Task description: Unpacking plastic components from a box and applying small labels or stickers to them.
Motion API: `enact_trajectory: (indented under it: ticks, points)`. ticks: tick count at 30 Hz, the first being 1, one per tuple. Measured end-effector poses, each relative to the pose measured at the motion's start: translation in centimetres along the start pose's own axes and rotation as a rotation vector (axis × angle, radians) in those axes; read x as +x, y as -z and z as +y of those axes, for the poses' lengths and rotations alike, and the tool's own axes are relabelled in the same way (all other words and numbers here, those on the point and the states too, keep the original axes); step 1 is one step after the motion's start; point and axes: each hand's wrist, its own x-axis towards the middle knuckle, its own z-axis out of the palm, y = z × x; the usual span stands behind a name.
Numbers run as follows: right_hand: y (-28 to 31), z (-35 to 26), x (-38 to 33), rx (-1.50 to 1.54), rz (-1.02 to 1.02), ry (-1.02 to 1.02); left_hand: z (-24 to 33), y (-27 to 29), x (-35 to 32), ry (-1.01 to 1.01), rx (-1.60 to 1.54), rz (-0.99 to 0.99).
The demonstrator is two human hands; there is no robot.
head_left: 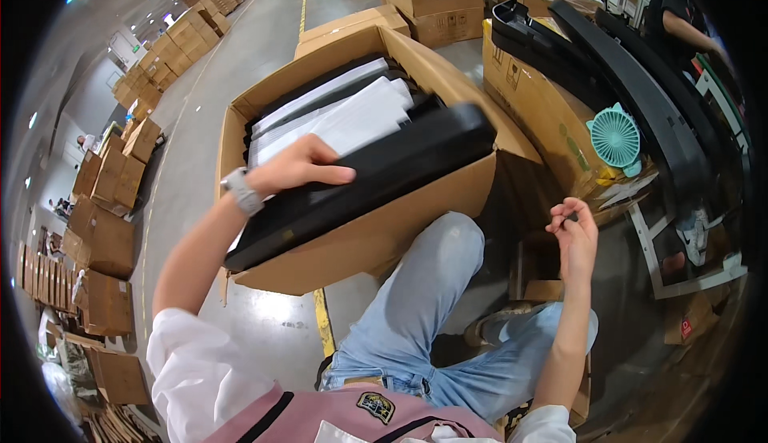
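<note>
Left hand: the left hand lies palm down, fingers spread flat, on top of a long black panel. It presses on the panel and does not wrap around it, which looks like a way to steady the piece while it sits half out of the box.

Black panel: directly under the left hand, it rests slanted across the near rim of the big open cardboard box. One end points away to the right of the hand; the other hangs past the rim toward the person's wrist. The rim carries its weight, so a flat palm seems enough to keep it from sliding.

Box contents: just beyond the fingertips of the left hand, white wrapped sheets stand on edge among more dark panels, packed upright and tight, probably so each can be lifted out singly.

Right hand: the right hand is raised well off to the right of the box, fingers curled with fingertips pinched together. Something small and dark may be between them; it is too small to tell.

Wristwatch: a pale wristwatch sits on the left wrist, just behind the hand.

Near the right hand: above and beyond it, a small teal fan is perched by a second box, beside long curved black parts.

Knee: the jeans-clad knee is touching the box, between the two hands.
</note>
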Motion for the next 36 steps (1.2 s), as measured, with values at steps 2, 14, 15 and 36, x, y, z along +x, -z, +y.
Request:
enact_trajectory:
  ticks: [2,14,15,36]
  points:
    - [0.4,-0.7,-0.3,-0.044,0.051,0.065,2.5,1.4,-3.3,-0.062,-0.043,0.068]
    - [8.5,-14.5,-16.0,-0.051,0.236,0.686,10.4,-19.4,-9.7,-0.886,0.413,-0.094]
    - [8.2,-15.4,-18.3,-0.064,0.264,0.735,10.0,-21.7,-9.9,-0.929,0.375,-0.186]
    - [-7.8,-5.6,-19.1,-0.254,0.192,0.125,6.7,-33.8,-4.7,-0.728,0.309,-0.237]
